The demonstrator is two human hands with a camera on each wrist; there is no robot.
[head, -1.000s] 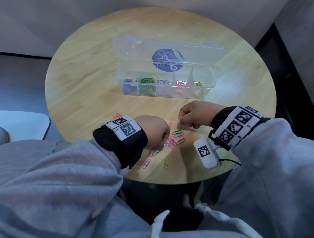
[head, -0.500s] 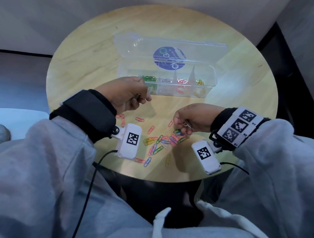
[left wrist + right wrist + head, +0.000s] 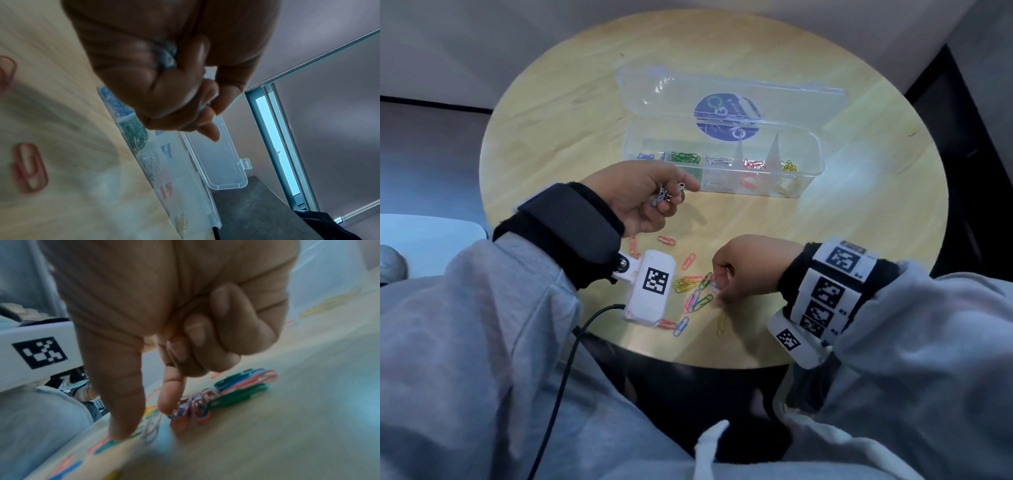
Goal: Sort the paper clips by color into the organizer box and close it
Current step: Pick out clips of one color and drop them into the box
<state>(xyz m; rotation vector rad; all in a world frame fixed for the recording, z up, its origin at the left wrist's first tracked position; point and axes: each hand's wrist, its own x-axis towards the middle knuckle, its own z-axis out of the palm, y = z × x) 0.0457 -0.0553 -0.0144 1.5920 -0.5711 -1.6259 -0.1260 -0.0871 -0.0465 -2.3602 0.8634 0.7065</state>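
Left hand (image 3: 642, 195), frame centre-left, pinches silver clips (image 3: 662, 197). Right hand (image 3: 750, 270) pinches, seemingly, a pale clip (image 3: 152, 426) from the bench (image 3: 551, 137) pile (image 3: 695, 291). Open organizer box (image 3: 722, 174), upper centre; purple label (image 3: 726, 116) unreadable.

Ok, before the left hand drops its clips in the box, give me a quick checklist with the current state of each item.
1. Box lid open: ok, it leans back behind the box.
2. Left hand holding clips: ok, several silvery clips sit in its curled fingers.
3. Matching compartment: ok, silver clips lie in the middle section, between the green and red ones.
4. Left hand over that section: not ok, it is in front of the box, near the green clips.
5. Right hand clear of the box: ok, it picks at the loose pile near the table edge.
6. Held clips all one colour: cannot tell.
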